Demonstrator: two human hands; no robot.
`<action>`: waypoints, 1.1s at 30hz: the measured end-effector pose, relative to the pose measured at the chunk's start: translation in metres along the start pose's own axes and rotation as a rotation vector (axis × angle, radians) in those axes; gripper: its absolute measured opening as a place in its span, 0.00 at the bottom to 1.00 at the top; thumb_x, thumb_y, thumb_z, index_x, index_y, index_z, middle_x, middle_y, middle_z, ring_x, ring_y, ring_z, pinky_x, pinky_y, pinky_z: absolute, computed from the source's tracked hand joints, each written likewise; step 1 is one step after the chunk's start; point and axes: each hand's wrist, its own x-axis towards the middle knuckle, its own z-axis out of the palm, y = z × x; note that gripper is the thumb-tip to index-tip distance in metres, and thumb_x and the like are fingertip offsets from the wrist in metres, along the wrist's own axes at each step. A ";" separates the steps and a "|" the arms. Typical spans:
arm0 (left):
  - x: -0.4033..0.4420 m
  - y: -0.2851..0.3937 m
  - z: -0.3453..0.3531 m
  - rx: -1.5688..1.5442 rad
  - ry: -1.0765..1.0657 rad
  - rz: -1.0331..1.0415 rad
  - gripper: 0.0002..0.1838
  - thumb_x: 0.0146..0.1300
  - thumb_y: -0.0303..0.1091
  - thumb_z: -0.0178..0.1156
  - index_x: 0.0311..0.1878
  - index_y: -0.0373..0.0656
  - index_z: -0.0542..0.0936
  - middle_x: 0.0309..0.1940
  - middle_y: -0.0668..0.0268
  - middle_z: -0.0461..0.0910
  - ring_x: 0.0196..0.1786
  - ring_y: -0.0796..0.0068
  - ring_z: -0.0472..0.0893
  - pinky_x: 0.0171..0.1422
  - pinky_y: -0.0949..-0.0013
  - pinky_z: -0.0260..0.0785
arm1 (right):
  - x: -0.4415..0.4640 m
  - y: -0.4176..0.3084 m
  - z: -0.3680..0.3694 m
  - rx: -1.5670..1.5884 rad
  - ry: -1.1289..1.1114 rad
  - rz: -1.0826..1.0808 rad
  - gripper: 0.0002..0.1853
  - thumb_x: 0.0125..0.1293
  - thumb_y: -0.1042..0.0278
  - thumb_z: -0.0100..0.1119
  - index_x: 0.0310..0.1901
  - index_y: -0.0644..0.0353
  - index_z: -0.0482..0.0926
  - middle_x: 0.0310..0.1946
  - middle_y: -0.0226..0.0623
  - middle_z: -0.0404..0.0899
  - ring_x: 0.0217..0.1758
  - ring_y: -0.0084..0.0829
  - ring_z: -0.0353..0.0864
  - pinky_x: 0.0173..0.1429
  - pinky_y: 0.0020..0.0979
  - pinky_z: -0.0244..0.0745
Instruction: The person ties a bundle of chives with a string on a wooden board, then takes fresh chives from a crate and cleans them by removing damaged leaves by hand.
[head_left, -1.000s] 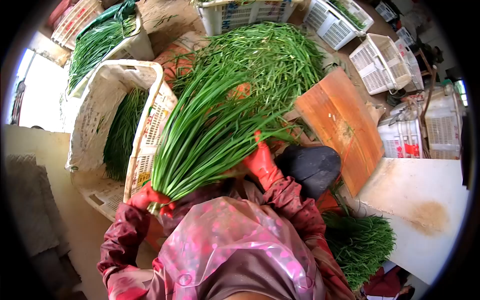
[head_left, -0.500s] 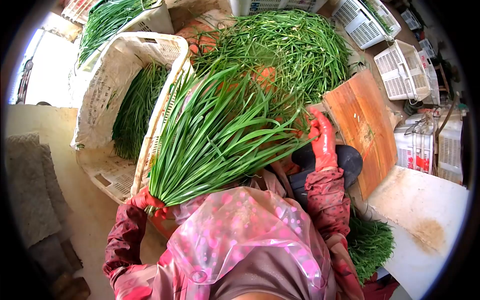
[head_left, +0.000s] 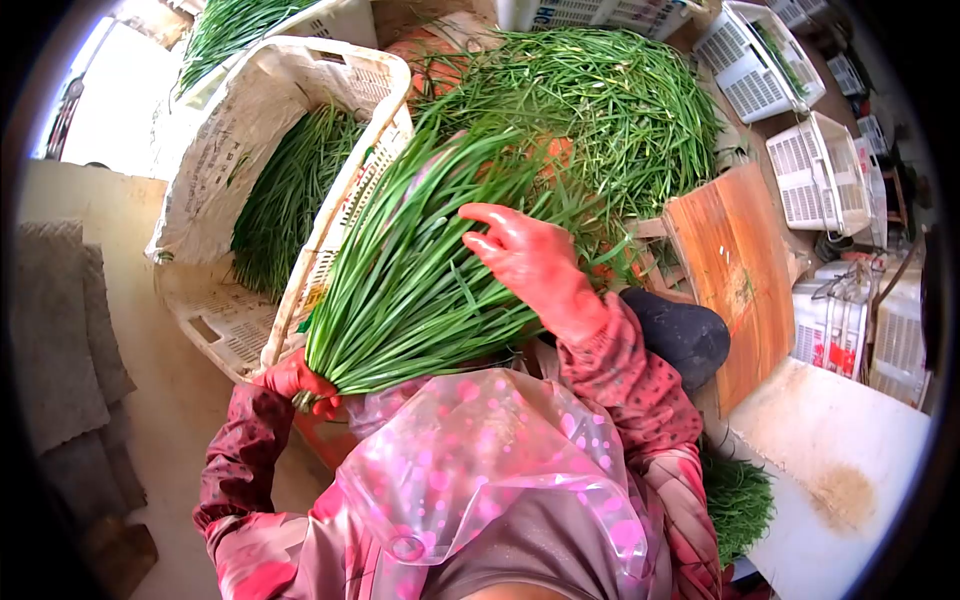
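In a red glove, my left hand (head_left: 297, 380) is closed around the stem end of a bunch of Chinese chives (head_left: 405, 290). The long green leaves fan out upward and to the right across my lap. Over the right side of the bunch hovers my right hand (head_left: 530, 265), also red-gloved, with index finger and thumb apart and nothing between them. Whether its fingertips touch the leaves I cannot tell. A white plastic crate (head_left: 285, 310), lined with a pale sack, leans just left of the bunch, with more chives (head_left: 300, 190) inside.
A large loose heap of chives (head_left: 610, 120) lies ahead. To the right stand a tilted wooden board (head_left: 735, 270) and a white panel (head_left: 800, 430). More white crates (head_left: 815, 175) line the right side. Another pile of greens (head_left: 735, 505) sits beside my right elbow.
My right hand has moved left from beside the wooden board to over the bunch. My left hand still grips the stems. The view has shifted slightly.
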 end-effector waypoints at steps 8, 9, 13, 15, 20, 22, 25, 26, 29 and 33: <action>0.006 0.002 -0.002 0.020 -0.042 0.012 0.14 0.48 0.24 0.67 0.40 0.33 0.79 0.26 0.54 0.82 0.23 0.63 0.83 0.27 0.65 0.77 | 0.025 0.002 0.026 -0.328 -0.173 -0.011 0.12 0.62 0.55 0.62 0.40 0.53 0.79 0.30 0.39 0.83 0.33 0.45 0.83 0.35 0.41 0.76; 0.006 0.004 0.000 0.011 -0.047 0.019 0.13 0.48 0.24 0.67 0.40 0.33 0.79 0.26 0.54 0.82 0.23 0.63 0.83 0.27 0.66 0.76 | 0.025 0.006 0.027 -0.332 -0.181 -0.015 0.12 0.62 0.55 0.62 0.40 0.53 0.79 0.30 0.39 0.83 0.33 0.45 0.83 0.35 0.41 0.76; 0.009 0.006 0.005 -0.059 -0.015 0.017 0.14 0.49 0.23 0.67 0.40 0.31 0.80 0.25 0.54 0.82 0.23 0.64 0.83 0.24 0.66 0.75 | 0.024 0.019 0.025 -0.389 -0.061 -0.240 0.08 0.63 0.62 0.60 0.37 0.56 0.77 0.25 0.36 0.81 0.27 0.38 0.82 0.28 0.36 0.73; 0.020 0.007 0.003 0.036 -0.100 0.036 0.13 0.51 0.26 0.68 0.40 0.34 0.80 0.25 0.58 0.82 0.24 0.68 0.83 0.25 0.71 0.73 | 0.020 0.015 0.023 0.138 -0.041 0.221 0.06 0.65 0.67 0.59 0.34 0.59 0.77 0.22 0.30 0.78 0.23 0.24 0.79 0.23 0.28 0.68; 0.030 0.009 0.004 0.024 -0.157 0.053 0.06 0.52 0.26 0.67 0.33 0.34 0.82 0.25 0.59 0.83 0.24 0.71 0.83 0.26 0.72 0.73 | 0.022 0.020 -0.036 0.448 0.133 0.427 0.07 0.67 0.69 0.54 0.31 0.57 0.78 0.24 0.28 0.78 0.20 0.15 0.71 0.20 0.19 0.63; 0.033 0.004 0.000 -0.021 -0.182 0.022 0.11 0.51 0.22 0.66 0.39 0.31 0.80 0.27 0.54 0.82 0.23 0.66 0.82 0.26 0.68 0.76 | 0.016 0.001 -0.042 0.418 0.008 0.508 0.07 0.67 0.68 0.55 0.32 0.57 0.79 0.23 0.27 0.78 0.20 0.15 0.71 0.22 0.18 0.63; 0.031 0.015 0.007 -0.031 -0.161 0.008 0.11 0.51 0.23 0.67 0.39 0.32 0.80 0.27 0.54 0.83 0.24 0.66 0.83 0.26 0.68 0.76 | -0.006 -0.003 -0.017 0.064 -0.168 0.125 0.12 0.62 0.62 0.66 0.45 0.56 0.82 0.29 0.37 0.84 0.30 0.26 0.84 0.34 0.27 0.78; 0.032 0.018 0.007 -0.044 -0.181 -0.005 0.12 0.50 0.23 0.68 0.39 0.33 0.80 0.27 0.55 0.83 0.25 0.65 0.84 0.26 0.69 0.75 | -0.006 -0.012 -0.017 -0.131 -0.257 0.082 0.12 0.61 0.64 0.67 0.45 0.57 0.82 0.28 0.34 0.82 0.29 0.23 0.83 0.33 0.26 0.77; 0.033 0.015 0.007 -0.011 -0.174 0.018 0.14 0.48 0.23 0.68 0.41 0.33 0.80 0.27 0.55 0.83 0.24 0.66 0.83 0.25 0.69 0.75 | -0.005 0.010 0.012 -0.439 -0.213 -0.405 0.09 0.61 0.62 0.65 0.38 0.56 0.81 0.30 0.39 0.83 0.27 0.36 0.82 0.32 0.34 0.77; 0.031 0.016 0.010 -0.002 -0.129 0.017 0.13 0.47 0.21 0.67 0.39 0.32 0.80 0.26 0.55 0.83 0.22 0.67 0.82 0.25 0.68 0.75 | -0.007 0.017 0.007 -0.315 -0.158 -0.349 0.05 0.64 0.66 0.61 0.36 0.57 0.80 0.26 0.35 0.82 0.22 0.30 0.79 0.29 0.31 0.74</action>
